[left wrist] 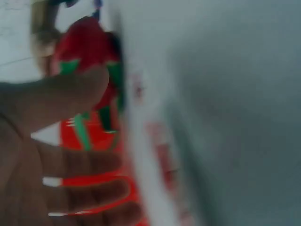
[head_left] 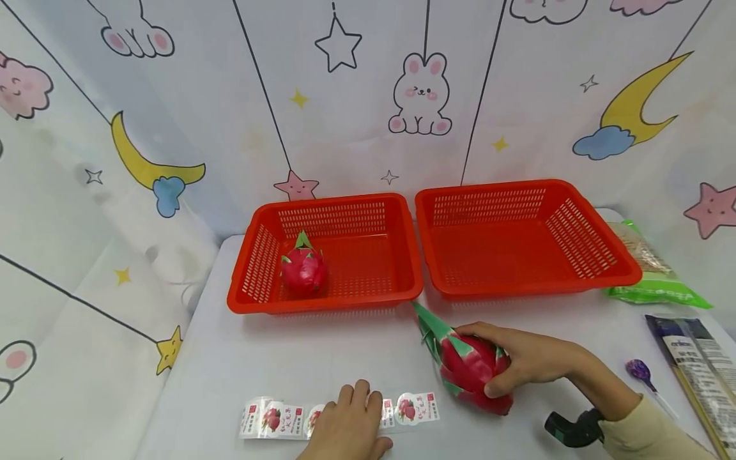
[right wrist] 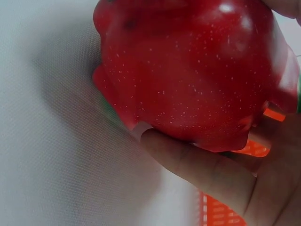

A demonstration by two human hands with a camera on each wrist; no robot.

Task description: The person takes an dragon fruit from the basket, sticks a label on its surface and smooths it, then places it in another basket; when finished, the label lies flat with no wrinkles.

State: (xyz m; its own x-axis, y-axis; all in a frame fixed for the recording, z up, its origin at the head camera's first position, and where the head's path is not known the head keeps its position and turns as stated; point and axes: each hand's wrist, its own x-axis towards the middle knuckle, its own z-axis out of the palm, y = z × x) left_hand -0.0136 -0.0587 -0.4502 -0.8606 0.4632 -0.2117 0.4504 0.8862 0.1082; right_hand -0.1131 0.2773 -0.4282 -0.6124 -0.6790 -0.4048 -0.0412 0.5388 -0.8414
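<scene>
In the head view a large red dragon fruit with green leaf tips lies on the white table, and my right hand grips it from the right, thumb at the near side. The right wrist view shows the fruit's red skin close up, fingers of my right hand curled along it. My left hand rests on a strip of dragon fruit stickers, hiding its middle. The blurred left wrist view has my left hand with fingers spread, the fruit beyond it.
Two red baskets stand at the back; the left basket holds a smaller dragon fruit, the right basket holds nothing. To the right lie a green-edged bag, a purple lollipop and a dark flat packet.
</scene>
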